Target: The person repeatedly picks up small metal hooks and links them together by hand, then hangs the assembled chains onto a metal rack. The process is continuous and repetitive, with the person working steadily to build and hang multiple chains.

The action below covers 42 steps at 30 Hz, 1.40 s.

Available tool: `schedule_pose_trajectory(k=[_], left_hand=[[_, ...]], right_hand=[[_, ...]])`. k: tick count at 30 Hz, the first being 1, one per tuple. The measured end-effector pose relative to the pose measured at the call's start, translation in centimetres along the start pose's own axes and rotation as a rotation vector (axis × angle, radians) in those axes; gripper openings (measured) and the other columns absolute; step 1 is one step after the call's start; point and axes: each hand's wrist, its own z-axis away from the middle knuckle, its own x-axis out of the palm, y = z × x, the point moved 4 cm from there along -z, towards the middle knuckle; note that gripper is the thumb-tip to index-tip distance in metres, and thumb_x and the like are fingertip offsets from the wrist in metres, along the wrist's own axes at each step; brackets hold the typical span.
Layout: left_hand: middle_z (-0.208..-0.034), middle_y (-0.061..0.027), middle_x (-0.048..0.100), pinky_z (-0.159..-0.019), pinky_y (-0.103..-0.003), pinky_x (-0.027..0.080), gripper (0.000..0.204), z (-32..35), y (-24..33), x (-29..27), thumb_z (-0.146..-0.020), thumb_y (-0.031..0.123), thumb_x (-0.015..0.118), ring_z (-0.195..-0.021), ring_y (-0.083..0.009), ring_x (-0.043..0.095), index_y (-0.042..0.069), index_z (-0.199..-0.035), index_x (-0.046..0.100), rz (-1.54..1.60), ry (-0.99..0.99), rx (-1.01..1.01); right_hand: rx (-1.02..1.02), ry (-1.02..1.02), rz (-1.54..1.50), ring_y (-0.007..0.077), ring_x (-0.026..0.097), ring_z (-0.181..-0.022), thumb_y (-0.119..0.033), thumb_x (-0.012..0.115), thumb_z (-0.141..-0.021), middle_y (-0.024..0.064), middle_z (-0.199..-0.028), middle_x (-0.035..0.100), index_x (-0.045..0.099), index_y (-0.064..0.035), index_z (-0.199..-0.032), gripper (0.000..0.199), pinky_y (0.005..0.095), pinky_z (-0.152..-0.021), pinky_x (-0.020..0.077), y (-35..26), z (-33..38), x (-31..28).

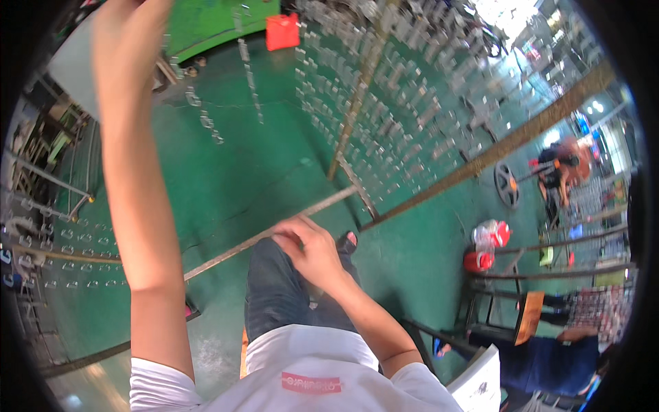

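Two hands, head view. Left hand (134, 8) raised, cut off by upper edge: opening and contents cannot be told. Right hand (310, 250) half-curled above dark grey trousers (271, 295), apparently empty. Sparse hanging strand of small silver metal pieces (193, 96) beside left forearm (134, 172); dense silver metal rows (405, 113) already hung farther right. Remainder unjudgeable; pieces blurred.

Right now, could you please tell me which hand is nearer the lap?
The right hand, held above the dark trousers; the left hand is at the picture's top edge.
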Motion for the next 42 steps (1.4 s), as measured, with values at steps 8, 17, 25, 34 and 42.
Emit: schedule_pose_trajectory(k=[8,17,25,34,42], left_hand=[[-0.108,-0.0113,0.068,-0.093,-0.030,0.047,0.024,14.6,1.9,0.3,-0.092,0.007,0.059,-0.100,-0.0186,0.064,-0.002,-0.114,0.064,0.052,-0.010,-0.242],[-0.104,-0.0101,0.067,-0.092,-0.030,0.047,0.020,25.0,0.1,2.6,-0.092,0.006,0.059,-0.099,-0.0177,0.063,-0.001,-0.110,0.066,0.096,-0.257,-0.664],[-0.101,-0.0087,0.068,-0.091,-0.028,0.047,0.018,28.2,-1.0,2.6,-0.093,0.008,0.059,-0.098,-0.0154,0.063,0.000,-0.108,0.067,0.062,-0.254,-0.793],[-0.098,-0.0071,0.069,-0.086,-0.026,0.046,0.017,32.5,-1.1,6.0,-0.089,0.005,0.062,-0.094,-0.0135,0.062,0.002,-0.104,0.069,0.091,-0.425,-0.869],[-0.095,-0.0080,0.071,-0.079,-0.026,0.049,0.015,38.2,-0.7,8.8,-0.084,0.006,0.067,-0.087,-0.0146,0.064,0.002,-0.099,0.071,0.116,-0.593,-0.915]], right_hand=[[0.578,0.429,0.056,0.0128,0.061,-0.069,-0.013,0.066,-0.086,0.0062,-0.076,0.067,0.068,-0.0022,-0.090,0.012,0.0281,-0.068,0.0500,22.2,7.5,-9.0],[0.289,0.809,0.205,0.0183,0.055,-0.077,-0.023,0.074,-0.080,0.0058,-0.086,0.054,0.070,-0.0059,-0.104,0.030,0.0319,-0.070,0.0458,23.4,-3.2,-11.7],[0.198,0.903,0.216,0.0191,0.060,-0.078,-0.025,0.075,-0.078,0.0044,-0.083,0.060,0.073,-0.0076,-0.096,0.024,0.0314,-0.068,0.0470,23.2,-5.3,-11.7],[0.111,0.829,0.328,0.0197,0.061,-0.072,-0.024,0.073,-0.080,0.0033,-0.080,0.064,0.075,-0.0109,-0.089,0.016,0.0332,-0.066,0.0463,21.7,-4.8,-12.1],[0.228,0.658,0.296,0.0150,0.058,-0.070,-0.015,0.072,-0.081,0.0057,-0.077,0.059,0.072,-0.0037,-0.091,0.015,0.0283,-0.066,0.0458,20.7,1.1,-11.4]])
